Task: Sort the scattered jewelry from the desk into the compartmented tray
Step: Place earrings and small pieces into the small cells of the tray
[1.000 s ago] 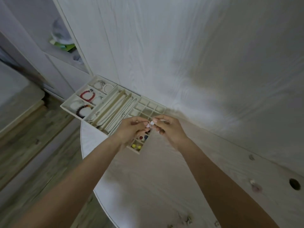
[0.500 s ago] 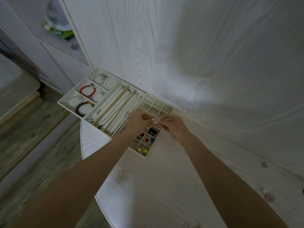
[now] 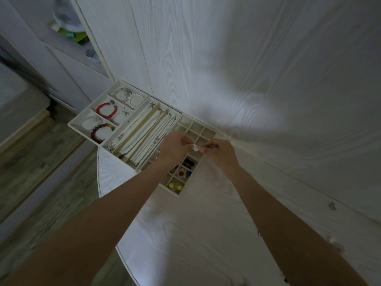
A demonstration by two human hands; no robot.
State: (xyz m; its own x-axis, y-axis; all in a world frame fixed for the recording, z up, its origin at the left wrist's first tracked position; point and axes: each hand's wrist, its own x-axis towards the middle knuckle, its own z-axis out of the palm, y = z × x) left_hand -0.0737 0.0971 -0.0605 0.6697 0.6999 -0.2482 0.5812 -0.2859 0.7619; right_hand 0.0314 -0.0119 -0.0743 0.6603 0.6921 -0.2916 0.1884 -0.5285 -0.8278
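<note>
Nearest on the bench: bare pale wood of the bench (image 3: 185, 234); a few small bits (image 3: 332, 240) lie near its right edge, too small to name, possibly jewelry left to sort.
Hands: left hand (image 3: 175, 147) and right hand (image 3: 218, 151) meet over the tray's right part, fingers of both together, pinching one small white piece (image 3: 195, 148) between them.
Small piece: held just above the small square cells, not yet set down.
Tray, near right cells: tray (image 3: 74, 125) holds yellow studs (image 3: 174, 185), then a red and a blue bead (image 3: 184, 173), then dark ones.
Tray, far right cells: several look empty.
Tray, middle: chains (image 3: 144, 133) lie in the long slots.
Tray, far left: bracelets (image 3: 106, 110) fill their sections.
Progress: judged mostly done; this piece and perhaps the stray bits remain.
</note>
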